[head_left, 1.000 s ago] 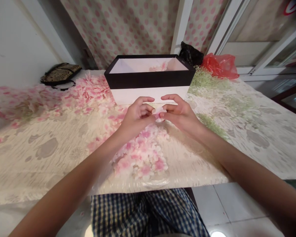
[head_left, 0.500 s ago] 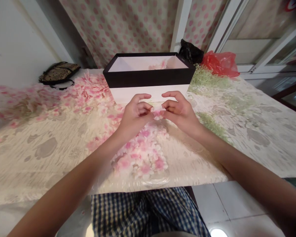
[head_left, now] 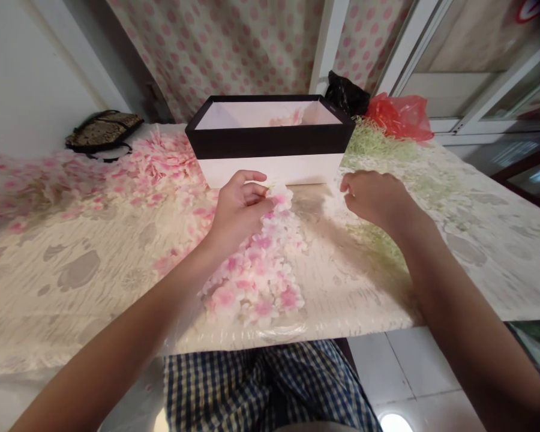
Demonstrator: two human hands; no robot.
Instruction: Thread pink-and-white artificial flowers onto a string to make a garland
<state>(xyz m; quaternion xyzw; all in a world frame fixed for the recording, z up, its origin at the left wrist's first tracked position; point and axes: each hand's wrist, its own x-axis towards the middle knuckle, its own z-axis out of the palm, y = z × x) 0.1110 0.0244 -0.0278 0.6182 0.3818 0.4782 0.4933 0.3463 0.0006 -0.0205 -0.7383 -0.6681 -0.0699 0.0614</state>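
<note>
My left hand [head_left: 239, 210] pinches a pale pink and white artificial flower [head_left: 281, 197] between thumb and fingers, just in front of the box. Off to the right, my right hand [head_left: 380, 197] is palm down with its fingers curled. Its fingertips are at some whitish bits [head_left: 337, 203] on the tablecloth; whether it holds anything is too blurred to make out. Below my left hand, several pink and white flowers [head_left: 265, 276] lie in a patch toward the table's front edge. A black-rimmed white box [head_left: 270, 144] stands behind both hands, with some pink flowers showing inside.
More pink flowers [head_left: 157, 159] are heaped at the left, near a patterned bag [head_left: 103, 130]. Green shredded filler [head_left: 382, 144] is spread at the right. Behind it sit a black plastic bag [head_left: 346, 93] and a red plastic bag [head_left: 400, 116]. A patterned cloth [head_left: 76, 270] covers the table.
My right hand has let go of the flower and moved right, turning palm down over the table. The flower stays in my left hand, which has barely moved.
</note>
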